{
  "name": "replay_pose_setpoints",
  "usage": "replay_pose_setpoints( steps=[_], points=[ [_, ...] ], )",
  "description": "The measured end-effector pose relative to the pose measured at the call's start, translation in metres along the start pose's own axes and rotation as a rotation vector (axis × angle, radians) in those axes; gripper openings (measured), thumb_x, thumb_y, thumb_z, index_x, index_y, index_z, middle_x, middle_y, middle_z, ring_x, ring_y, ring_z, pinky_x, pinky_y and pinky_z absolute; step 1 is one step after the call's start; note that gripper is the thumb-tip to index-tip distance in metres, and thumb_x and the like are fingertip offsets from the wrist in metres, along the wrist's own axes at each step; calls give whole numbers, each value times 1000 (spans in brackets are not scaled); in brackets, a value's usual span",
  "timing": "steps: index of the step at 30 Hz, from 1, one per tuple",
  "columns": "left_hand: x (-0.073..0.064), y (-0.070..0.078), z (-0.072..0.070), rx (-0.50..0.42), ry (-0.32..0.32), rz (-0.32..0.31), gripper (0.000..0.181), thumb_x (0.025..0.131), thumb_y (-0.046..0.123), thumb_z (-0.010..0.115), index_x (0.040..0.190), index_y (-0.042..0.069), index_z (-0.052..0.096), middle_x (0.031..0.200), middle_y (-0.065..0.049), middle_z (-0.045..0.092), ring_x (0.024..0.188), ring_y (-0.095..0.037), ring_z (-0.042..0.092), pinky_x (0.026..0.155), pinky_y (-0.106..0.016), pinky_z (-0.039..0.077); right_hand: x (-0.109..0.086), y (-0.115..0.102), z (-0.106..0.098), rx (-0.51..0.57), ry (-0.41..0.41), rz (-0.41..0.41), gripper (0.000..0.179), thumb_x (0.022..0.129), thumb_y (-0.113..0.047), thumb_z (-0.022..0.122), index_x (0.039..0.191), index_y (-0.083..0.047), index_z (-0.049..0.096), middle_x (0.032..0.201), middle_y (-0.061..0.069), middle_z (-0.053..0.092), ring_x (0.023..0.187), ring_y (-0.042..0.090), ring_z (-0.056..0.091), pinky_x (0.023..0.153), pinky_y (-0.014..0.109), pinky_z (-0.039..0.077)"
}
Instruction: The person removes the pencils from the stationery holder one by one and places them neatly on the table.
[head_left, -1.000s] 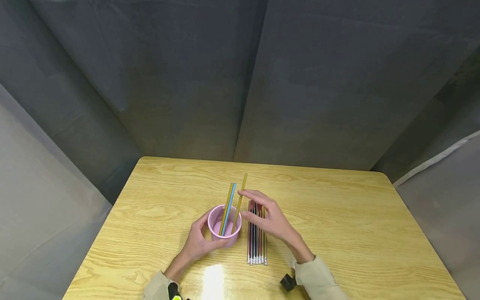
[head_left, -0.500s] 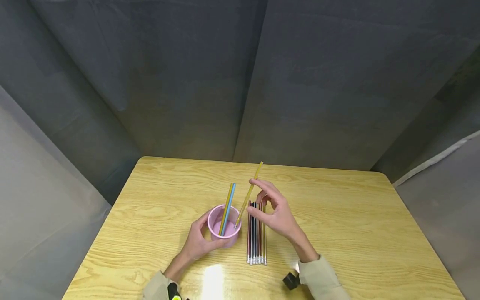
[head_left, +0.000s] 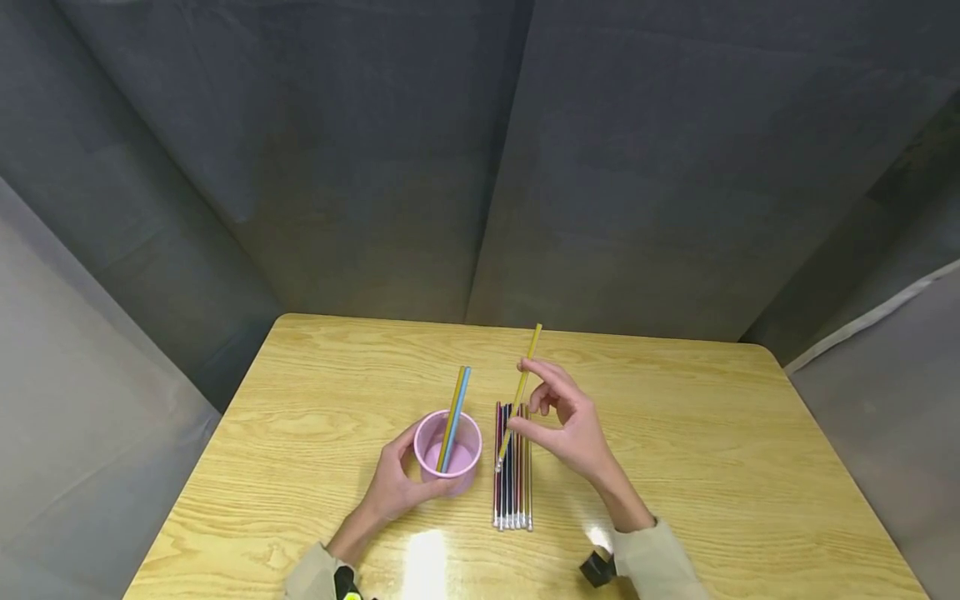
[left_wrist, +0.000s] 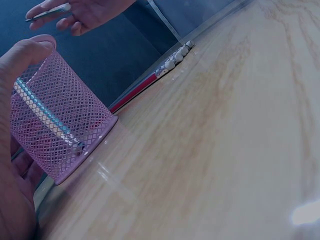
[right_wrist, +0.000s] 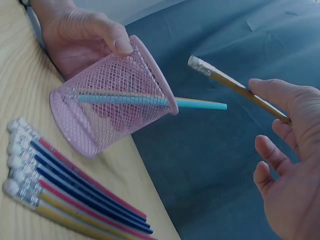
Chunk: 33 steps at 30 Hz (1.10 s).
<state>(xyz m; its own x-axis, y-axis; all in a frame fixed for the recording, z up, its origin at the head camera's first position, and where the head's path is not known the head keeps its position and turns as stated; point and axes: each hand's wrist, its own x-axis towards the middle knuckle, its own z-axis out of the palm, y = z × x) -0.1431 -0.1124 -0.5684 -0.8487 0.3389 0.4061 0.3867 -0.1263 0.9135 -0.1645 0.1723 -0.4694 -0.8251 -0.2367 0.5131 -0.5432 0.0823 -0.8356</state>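
Observation:
A pink mesh pencil cup [head_left: 450,481] stands upright on the table, and my left hand [head_left: 400,483] holds it, thumb and fingers around its sides. Inside lean a blue pencil [right_wrist: 202,104] and a yellow pencil [head_left: 451,429]. My right hand [head_left: 573,425] pinches another yellow pencil [right_wrist: 230,83] between thumb and fingers, eraser end low and toward the cup. In the head view this pencil is to the right of the cup, over a row of pencils [head_left: 512,492] that lie side by side, eraser ends toward me. The row has red, dark blue and yellow pencils [right_wrist: 75,220].
The wood-grain table [head_left: 315,392] reaches back to a dark grey curtain [head_left: 375,167]. Paler cloth [head_left: 67,400] hangs at the left side. A small black block [head_left: 597,570] is by the right sleeve.
My right hand has drawn the yellow pencil up and right, out of the cup and over the row. The left hand and cup have barely moved.

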Motion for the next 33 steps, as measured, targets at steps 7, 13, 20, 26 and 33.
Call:
replay_pose_setpoints(
  steps=[7,13,20,26,33],
  points=[
    [-2,-1,0,6,10,-11,90,72,-1,90,151,0,49,144,-24,59,130,-48,56,118,-37,45,-11,5,-9,-24,-17,38,80,73,14,87,146,0,57,135,19,59,81,31,52,71,20,48],
    [-2,0,0,3,13,-11,89,72,-4,89,151,0,49,144,-27,58,129,-50,55,117,-36,46,-21,14,-18,-63,-49,67,79,75,10,88,146,-2,58,131,19,60,79,30,50,68,25,48],
    [-2,0,1,-5,19,-12,89,71,-5,89,151,-1,49,143,-30,57,129,-52,54,117,-35,46,-34,22,-28,-110,-88,112,78,76,5,89,147,-5,58,130,23,59,78,30,49,66,29,49],
    [-2,0,0,7,20,-14,90,71,-4,90,151,-1,49,144,-30,57,130,-50,55,117,-35,45,-43,29,-34,-137,-135,156,81,76,-1,91,149,-5,56,131,19,61,76,33,50,66,29,51],
    [0,0,0,-6,9,-16,90,72,-5,89,152,0,48,145,-30,56,131,-51,53,118,-37,45,-53,37,-38,-140,-180,224,83,77,-6,91,151,-6,53,136,18,61,75,34,51,65,35,51]
  ],
)
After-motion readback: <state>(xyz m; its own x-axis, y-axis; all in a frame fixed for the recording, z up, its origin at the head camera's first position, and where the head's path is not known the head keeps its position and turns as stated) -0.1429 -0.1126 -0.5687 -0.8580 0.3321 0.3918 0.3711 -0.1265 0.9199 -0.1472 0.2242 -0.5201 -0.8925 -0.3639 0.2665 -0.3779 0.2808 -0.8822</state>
